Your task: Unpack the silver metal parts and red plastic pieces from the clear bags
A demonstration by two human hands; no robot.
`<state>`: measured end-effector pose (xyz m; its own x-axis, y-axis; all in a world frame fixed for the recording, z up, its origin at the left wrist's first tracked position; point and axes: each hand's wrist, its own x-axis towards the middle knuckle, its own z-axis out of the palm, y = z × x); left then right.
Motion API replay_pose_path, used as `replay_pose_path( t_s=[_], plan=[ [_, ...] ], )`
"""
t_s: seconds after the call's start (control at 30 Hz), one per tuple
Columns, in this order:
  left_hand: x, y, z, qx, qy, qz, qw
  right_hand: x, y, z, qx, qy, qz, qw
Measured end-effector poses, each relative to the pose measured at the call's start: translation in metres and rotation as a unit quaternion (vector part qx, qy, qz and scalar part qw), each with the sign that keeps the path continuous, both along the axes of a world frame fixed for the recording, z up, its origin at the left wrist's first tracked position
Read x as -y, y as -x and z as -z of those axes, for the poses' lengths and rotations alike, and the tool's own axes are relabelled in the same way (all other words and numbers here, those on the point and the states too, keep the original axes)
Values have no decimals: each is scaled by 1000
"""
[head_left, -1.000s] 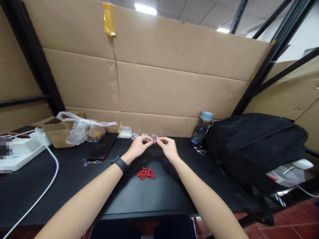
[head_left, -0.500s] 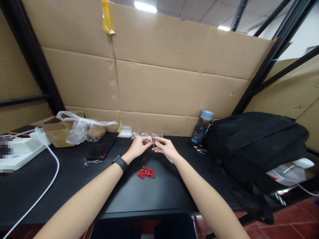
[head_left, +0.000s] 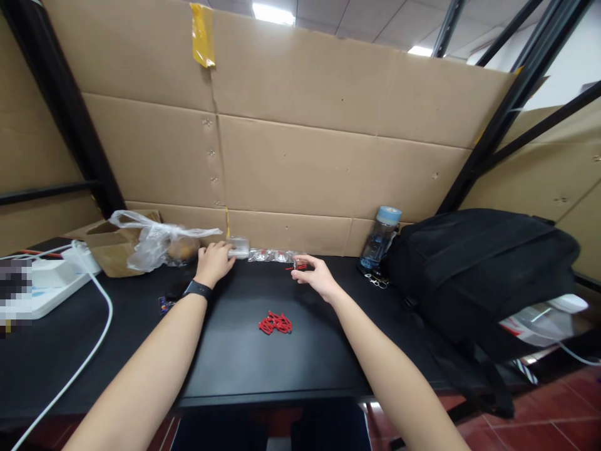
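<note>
Both hands were extended over a black surface (head_left: 235, 369), backed by a cardboard panel (head_left: 300, 169). By the thumb and fingers of the right hand (head_left: 317, 277), a small red corded piece (head_left: 298, 267) was pinched just above the surface; its finer detail was too small to be made out. The left hand (head_left: 215, 260), banded at the wrist by a dark watch (head_left: 198, 289), was stretched toward the rear, its fingertips set at the near edge of a clear plastic stack (head_left: 239, 248); whether any of it was gripped could not be told. Between the stack and the right hand, a row of small clear packets (head_left: 270, 255) was noted along the foot of the panel, with bits of red visible inside. Nearer the front edge, between the two forearms, a loose heap of red cords (head_left: 275, 323) was recorded, touched by neither hand. To the left, a tied translucent bag (head_left: 153, 244) was seen beside an open brown box (head_left: 110, 250), with a white power strip (head_left: 61, 285) and its white cable (head_left: 107, 326) farther out. A dark pouch (head_left: 177, 289) was partly covered by the left hand and wrist. To the right, a blue-capped bottle (head_left: 374, 244) was found standing upright by a black backpack (head_left: 479, 275), with some silvery rings (head_left: 377, 281) placed at its foot.
</note>
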<state>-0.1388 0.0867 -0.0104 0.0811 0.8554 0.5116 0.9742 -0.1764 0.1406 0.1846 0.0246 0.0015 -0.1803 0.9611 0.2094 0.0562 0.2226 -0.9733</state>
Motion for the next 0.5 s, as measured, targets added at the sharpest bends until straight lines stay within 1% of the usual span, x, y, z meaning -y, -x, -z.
replay_pose_path(
  t_s=[0.1,0.23,0.3,0.37,0.43,0.5],
  plan=[
    [-1,1,7,-17,-4,-20,1000,0,-2,-1,3,-6,3,1000],
    [1,-4,8,19,-33,-51,998,0,-3,-3,2,-14,6,1000],
    [4,-6,4,42,-57,-69,995,0,-4,-4,1,-21,8,1000],
    [7,-9,-2,60,-86,-70,992,-1,-6,-7,-1,-28,16,999],
    [11,-14,-11,72,-112,-51,990,-1,-10,-9,-5,-31,28,999],
    [14,-22,-18,83,-125,-17,989,-1,-13,-12,-8,-32,39,999]
  ],
)
